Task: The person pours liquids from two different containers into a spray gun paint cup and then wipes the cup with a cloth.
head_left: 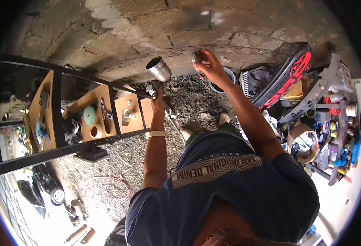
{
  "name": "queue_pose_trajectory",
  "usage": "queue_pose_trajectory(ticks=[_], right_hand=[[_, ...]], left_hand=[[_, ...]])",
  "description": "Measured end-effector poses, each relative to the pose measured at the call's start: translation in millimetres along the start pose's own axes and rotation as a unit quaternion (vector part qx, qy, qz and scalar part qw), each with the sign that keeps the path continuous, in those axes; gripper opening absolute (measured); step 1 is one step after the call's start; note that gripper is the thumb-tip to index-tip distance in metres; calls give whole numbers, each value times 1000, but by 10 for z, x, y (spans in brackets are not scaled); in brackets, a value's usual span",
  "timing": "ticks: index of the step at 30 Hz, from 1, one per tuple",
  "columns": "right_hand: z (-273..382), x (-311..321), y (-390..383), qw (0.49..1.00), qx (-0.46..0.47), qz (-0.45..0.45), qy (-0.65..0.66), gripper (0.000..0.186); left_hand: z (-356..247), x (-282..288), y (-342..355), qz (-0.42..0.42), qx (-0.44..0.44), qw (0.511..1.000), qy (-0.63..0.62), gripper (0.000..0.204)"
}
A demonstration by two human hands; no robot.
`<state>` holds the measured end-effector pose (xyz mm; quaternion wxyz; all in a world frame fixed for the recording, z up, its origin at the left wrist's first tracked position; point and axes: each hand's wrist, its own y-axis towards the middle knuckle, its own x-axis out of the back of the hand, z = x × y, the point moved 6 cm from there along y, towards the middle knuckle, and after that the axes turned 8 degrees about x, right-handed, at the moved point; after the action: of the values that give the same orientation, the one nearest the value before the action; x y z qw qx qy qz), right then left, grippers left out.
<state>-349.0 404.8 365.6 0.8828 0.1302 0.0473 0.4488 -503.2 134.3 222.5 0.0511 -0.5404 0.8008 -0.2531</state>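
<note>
My left hand (158, 97) is closed round the grip of a spray gun (154, 88). Its silver metal cup (162, 70) tilts up and to the left, with a dark open mouth. A little to the right, my right hand (211, 67) is raised and pinches a round, ridged lid (195, 57), held on edge and apart from the cup. My fingers cover part of the lid. The cup's inside is too dark to make out.
A shelf unit (57, 110) with tape rolls and tools stands on the left. A bucket (229, 78) is by the wall. On the right lean a black and red panel (289, 78) and a grey bumper-like part (311, 100), before crowded shelves. A pink hose (115, 186) lies on gravel.
</note>
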Motion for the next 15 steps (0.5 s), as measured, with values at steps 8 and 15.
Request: queue_pose_trajectory(ticks=[8,15], right_hand=[[105,189,-190,1000,-16,-26,5,68],[-29,373,-335,997,-32,-66,-9,70]], left_hand=[[-145,-360,23,81,96,971,-203,21],[-119,-427,-51,72,80,978,-179,18]])
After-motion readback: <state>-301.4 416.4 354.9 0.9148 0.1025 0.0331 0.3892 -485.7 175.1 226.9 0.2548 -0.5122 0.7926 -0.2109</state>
